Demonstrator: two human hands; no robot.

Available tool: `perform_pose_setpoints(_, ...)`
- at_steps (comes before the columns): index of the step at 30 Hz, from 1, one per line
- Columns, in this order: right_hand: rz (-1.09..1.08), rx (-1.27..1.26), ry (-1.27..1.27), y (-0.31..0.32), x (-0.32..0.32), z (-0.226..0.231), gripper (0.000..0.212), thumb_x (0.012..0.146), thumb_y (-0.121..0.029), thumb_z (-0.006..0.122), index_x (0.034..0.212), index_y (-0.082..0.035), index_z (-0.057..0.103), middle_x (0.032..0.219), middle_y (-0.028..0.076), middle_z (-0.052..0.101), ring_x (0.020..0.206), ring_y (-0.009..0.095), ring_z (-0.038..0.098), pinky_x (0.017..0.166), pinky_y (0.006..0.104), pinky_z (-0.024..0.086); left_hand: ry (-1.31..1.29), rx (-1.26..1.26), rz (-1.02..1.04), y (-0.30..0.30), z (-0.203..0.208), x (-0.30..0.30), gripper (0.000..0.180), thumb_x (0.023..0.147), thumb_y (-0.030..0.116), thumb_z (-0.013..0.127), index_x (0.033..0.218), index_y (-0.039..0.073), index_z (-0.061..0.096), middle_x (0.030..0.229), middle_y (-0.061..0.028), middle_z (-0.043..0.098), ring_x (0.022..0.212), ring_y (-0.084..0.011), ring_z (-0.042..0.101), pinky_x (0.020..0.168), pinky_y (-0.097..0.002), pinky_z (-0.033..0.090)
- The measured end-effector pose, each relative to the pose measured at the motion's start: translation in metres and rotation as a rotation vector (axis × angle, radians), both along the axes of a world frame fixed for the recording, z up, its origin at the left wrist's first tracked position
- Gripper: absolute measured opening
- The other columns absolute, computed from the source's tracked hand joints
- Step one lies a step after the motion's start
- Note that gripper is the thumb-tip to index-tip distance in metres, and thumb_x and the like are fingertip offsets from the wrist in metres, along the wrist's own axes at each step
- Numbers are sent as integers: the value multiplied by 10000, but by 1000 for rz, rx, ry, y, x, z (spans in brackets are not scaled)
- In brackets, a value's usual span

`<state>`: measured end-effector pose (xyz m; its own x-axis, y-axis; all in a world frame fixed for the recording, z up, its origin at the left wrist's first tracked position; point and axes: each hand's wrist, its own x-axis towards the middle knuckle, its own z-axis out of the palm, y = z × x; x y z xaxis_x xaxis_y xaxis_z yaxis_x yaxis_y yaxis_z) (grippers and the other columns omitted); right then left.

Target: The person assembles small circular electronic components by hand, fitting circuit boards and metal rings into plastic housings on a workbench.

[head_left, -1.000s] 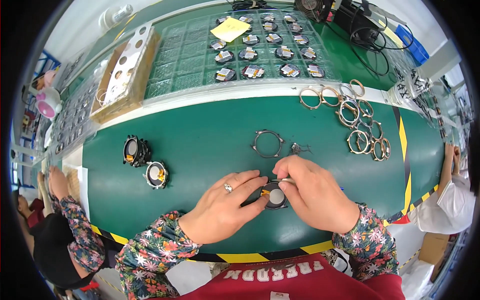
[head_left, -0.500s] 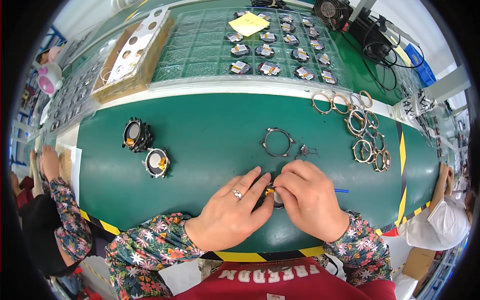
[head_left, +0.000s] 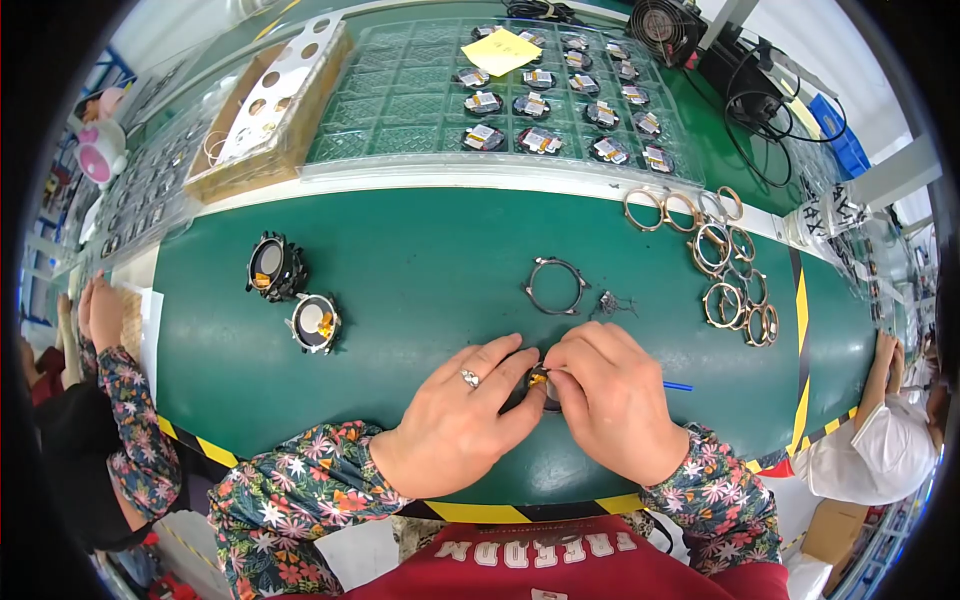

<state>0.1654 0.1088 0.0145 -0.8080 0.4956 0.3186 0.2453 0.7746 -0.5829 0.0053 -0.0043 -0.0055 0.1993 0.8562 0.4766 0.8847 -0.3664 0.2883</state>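
Note:
My left hand (head_left: pixel 455 415) and my right hand (head_left: pixel 618 405) meet near the front of the green table, fingers closed on a small round watch housing (head_left: pixel 538 378). Dark at its rim, the housing has an orange-yellow tab and a pale disc; fingers cover most of it. The left thumb and fingers clasp its left side, while the right thumb and forefinger pinch at its top right. A thin blue rod (head_left: pixel 678 386) sticks out beyond the right hand; whether it is held is hidden. Beyond the hands lie a black ring frame (head_left: pixel 555 286) and tangled black scraps (head_left: pixel 614 303).
At left stand a stack of black watch housings (head_left: pixel 275 266) and a single one (head_left: pixel 316 324). Metal rings (head_left: pixel 712 248) cluster at right. A clear tray (head_left: pixel 400 130) with several round parts and a cardboard box (head_left: pixel 255 120) lie behind. Other people work at both sides.
My right hand has shifted slightly left, and the blue rod's visible end sits a little lower and further left. Both hands stay on the watch housing.

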Motion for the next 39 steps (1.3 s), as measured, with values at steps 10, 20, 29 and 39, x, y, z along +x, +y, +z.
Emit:
perform_pose_setpoints(10,-12,14,0,-1,-2,-2,177,746,66,679,885,-22,612,870,116,614,780,333,597,665,415,489,-21,3,5,1,-1,-1,265,728,141,772,965,43,707,1129,-166,643,1077,-343,636,802,-440,569)
perform_pose_setpoints(20,-26,15,-10,-3,-4,-2,167,734,63,687,858,-22,613,860,114,600,770,329,582,661,415,480,-30,4,0,1,1,0,228,747,123,753,950,34,701,1105,-167,645,1061,-330,639,797,-428,566)
perform_pose_setpoints(29,-44,-40,38,-3,-2,-5,144,729,69,683,833,-15,629,870,116,594,773,321,574,667,402,472,-33,20,-9,3,1,2,202,747,113,745,917,16,696,1078,-173,652,1036,-327,645,795,-424,568)
perform_pose_setpoints(39,-26,-81,27,-2,-3,-6,141,729,75,674,830,-12,627,877,117,603,774,316,577,666,394,472,-19,11,-25,1,-2,0,289,712,100,657,971,-25,677,1095,-198,621,1072,-327,606,877,-417,540)
